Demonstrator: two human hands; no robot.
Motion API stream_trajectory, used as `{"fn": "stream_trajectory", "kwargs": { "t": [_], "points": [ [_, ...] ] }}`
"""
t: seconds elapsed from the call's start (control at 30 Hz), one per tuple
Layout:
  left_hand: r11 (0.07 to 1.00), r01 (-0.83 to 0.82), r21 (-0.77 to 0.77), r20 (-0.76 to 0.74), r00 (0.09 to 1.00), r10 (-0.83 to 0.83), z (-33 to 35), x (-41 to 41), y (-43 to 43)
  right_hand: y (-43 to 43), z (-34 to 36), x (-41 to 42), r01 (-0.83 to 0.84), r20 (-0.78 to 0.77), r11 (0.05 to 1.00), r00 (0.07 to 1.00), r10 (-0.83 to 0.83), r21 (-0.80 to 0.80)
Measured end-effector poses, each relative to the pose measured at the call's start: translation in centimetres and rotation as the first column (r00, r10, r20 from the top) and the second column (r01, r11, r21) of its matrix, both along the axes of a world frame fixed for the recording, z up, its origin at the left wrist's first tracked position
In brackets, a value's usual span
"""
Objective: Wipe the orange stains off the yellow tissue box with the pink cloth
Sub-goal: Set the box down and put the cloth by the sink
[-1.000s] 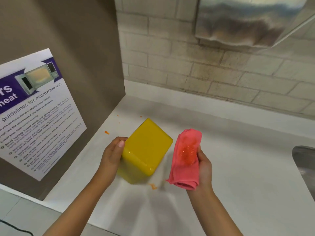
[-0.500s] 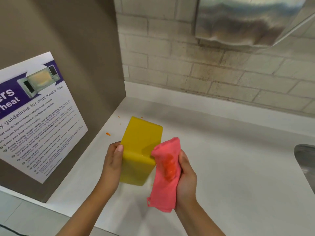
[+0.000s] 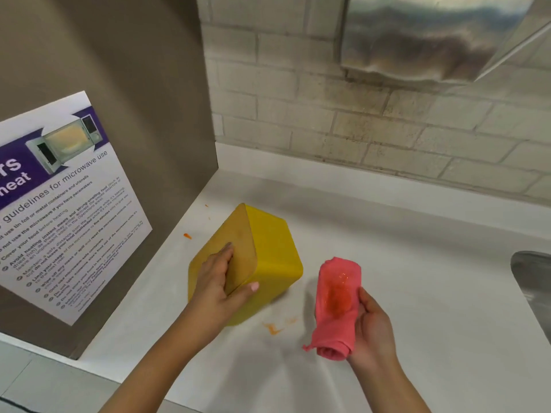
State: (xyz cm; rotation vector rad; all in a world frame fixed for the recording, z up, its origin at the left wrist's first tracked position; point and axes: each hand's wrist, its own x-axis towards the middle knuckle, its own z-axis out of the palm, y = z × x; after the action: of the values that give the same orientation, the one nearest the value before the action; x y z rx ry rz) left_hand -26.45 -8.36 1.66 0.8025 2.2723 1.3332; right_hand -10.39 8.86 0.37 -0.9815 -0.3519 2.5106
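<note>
The yellow tissue box (image 3: 271,251) is tilted on the white counter, its duller flat face turned toward me. My left hand (image 3: 219,289) grips it, fingers spread over that face and thumb on the near edge. To its right my right hand (image 3: 372,329) holds the folded pink cloth (image 3: 337,305) upright, clear of the box. A wet orange smear (image 3: 338,296) shows on the cloth's facing side. I see no orange stain on the box faces in view.
Orange smudges (image 3: 275,326) mark the white counter (image 3: 417,278) just in front of the box, and small orange bits (image 3: 187,235) lie to its left. A brown side panel carries a microwave poster (image 3: 59,204). A steel sink rim (image 3: 533,281) is at the right edge; a metal dispenser (image 3: 432,37) hangs above.
The cloth was pressed against the box half a second ago; now my right hand has drawn it away to the right. My left hand has turned the box, showing a different face.
</note>
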Motion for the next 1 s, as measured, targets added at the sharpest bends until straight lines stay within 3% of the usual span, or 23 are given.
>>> {"fn": "stream_trajectory", "kwargs": {
  "t": [0.13,0.3,0.5,0.7,0.87,0.93,1.0],
  "points": [
    [0.995,0.011,-0.096,-0.195,0.980,-0.030,-1.1,0.0,2.2,0.5,-1.3,1.4,-0.026,0.055,0.997,0.998,0.030,-0.076],
    [0.982,-0.075,-0.174,-0.249,0.968,0.030,-2.1,-0.9,5.8,0.2,-2.4,2.1,-0.007,0.045,0.998,0.999,0.010,-0.068],
    [0.923,-0.095,-0.372,-0.325,0.945,-0.034,-3.2,-1.4,8.9,0.1,-3.0,3.0,0.026,0.068,0.997,0.997,-0.021,-0.071],
    [0.888,-0.084,-0.452,-0.356,0.930,-0.093,-4.0,-1.2,10.1,0.3,-3.6,4.0,0.070,0.080,0.994,0.995,-0.064,-0.080],
    [0.921,-0.066,-0.384,-0.332,0.940,-0.071,-4.0,-1.1,9.7,0.1,-4.0,4.9,0.051,0.094,0.997,0.995,-0.045,-0.064],
    [0.963,-0.083,-0.256,-0.287,0.958,0.007,-3.8,-0.9,9.0,-0.2,-3.9,5.2,0.047,0.108,0.997,0.993,-0.040,-0.062],
    [0.991,-0.095,-0.096,-0.344,0.937,0.056,-3.7,-0.7,8.4,-0.6,-3.8,5.2,0.080,0.096,0.995,0.993,-0.074,-0.060]
  ]
}}
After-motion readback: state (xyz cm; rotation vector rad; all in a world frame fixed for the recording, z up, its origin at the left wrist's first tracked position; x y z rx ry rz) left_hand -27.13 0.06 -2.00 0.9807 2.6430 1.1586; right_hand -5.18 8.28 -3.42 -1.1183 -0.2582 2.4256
